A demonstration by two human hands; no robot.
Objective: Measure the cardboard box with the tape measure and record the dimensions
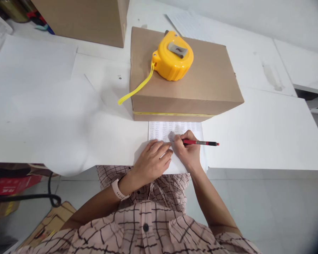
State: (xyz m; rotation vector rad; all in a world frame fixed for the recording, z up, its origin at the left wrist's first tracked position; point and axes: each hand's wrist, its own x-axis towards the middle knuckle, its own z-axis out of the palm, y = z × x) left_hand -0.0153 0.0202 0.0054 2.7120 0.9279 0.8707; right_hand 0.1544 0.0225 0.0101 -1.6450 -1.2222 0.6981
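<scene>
My right hand (187, 150) grips a red pen (201, 143), its tip touching a printed sheet of paper (164, 129) at the near edge of the white table (254, 141). My left hand (152, 160) lies flat on the same sheet, fingers stretched out and together, just left of the pen tip. Right behind the sheet stands a closed cardboard box (201, 84) with a yellow strip along its front. A yellow tape measure (172, 55) rests on top of the box, its yellow wrist strap (135, 90) hanging over the left side.
A larger cardboard box (87, 19) stands at the back left. Loose white sheets (37, 88) cover the table's left half. More white surfaces (302, 63) lie at the back right. Cardboard and a black cable (51, 201) are on the floor at left.
</scene>
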